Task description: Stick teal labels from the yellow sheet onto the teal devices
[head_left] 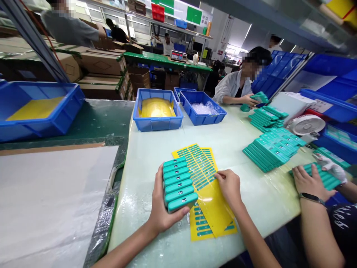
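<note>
A stack of several teal plastic cases (178, 183) rests in my left hand (160, 212), with fingers and thumb wrapped around its ends. Small dark printed marks show along the edges of the cases. My right hand (230, 186) is pinched at the right edge of a yellow sticker sheet (199, 167) lined with rows of teal strips. Whatever lies between the fingertips is too small to make out. Part of the upper sheet is bare yellow backing. A second yellow sheet (193, 234) lies crosswise beneath it on the table.
Blue bins (157, 124) with yellow material and clear bits (205, 108) stand at the back of the table (145, 149). Stacked teal cases (270, 149) and a white fan (306, 124) are at right. A co-worker's hands (312, 182) hold cases near my right arm; another person sits beyond.
</note>
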`<action>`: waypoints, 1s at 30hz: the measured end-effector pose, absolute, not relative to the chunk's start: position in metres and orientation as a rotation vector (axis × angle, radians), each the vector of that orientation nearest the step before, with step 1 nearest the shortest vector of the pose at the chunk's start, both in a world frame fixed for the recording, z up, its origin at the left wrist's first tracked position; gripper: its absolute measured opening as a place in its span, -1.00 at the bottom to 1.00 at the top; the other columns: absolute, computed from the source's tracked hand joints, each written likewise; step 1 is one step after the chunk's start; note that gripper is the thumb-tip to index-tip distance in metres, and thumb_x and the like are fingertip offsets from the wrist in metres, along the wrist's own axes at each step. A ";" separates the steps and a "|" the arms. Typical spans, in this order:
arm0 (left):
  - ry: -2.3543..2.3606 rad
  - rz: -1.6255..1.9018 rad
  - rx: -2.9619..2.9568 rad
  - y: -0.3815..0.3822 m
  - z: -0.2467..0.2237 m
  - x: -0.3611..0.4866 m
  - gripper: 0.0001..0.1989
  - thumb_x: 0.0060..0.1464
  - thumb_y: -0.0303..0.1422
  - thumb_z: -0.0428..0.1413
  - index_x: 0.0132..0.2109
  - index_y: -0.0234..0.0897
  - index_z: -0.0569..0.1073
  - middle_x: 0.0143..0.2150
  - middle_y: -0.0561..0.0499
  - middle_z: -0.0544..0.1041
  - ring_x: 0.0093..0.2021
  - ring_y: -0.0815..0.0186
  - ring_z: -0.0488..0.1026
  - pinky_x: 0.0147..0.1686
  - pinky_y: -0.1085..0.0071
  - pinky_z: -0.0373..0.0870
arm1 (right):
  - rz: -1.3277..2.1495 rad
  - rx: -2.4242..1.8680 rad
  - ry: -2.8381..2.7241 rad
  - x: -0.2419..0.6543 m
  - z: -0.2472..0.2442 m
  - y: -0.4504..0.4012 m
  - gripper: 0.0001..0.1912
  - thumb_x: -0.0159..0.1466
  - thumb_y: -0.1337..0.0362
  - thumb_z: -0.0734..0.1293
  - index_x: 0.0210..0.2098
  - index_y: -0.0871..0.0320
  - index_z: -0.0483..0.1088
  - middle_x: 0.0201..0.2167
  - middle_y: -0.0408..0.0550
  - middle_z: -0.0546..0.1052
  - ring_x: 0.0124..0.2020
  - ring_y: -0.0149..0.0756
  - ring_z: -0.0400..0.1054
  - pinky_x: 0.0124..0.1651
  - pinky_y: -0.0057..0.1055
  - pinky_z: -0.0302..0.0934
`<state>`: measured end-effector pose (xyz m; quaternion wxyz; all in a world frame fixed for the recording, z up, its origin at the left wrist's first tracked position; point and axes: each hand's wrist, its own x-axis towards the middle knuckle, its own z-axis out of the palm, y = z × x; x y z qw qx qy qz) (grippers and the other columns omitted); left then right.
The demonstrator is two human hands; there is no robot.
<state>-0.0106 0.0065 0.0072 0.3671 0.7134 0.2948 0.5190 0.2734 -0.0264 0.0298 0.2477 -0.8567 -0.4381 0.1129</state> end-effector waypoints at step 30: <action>0.718 1.359 1.823 0.005 0.005 -0.003 0.31 0.25 0.30 0.37 0.78 -0.03 -0.17 0.68 -0.37 0.15 0.65 -0.40 0.22 0.60 -0.37 0.23 | 0.799 -1.642 -0.836 0.288 0.084 -0.055 -0.40 -0.09 -0.16 0.77 -0.42 0.18 0.60 -0.40 0.04 0.60 -0.36 -0.19 0.52 -0.27 -0.35 0.45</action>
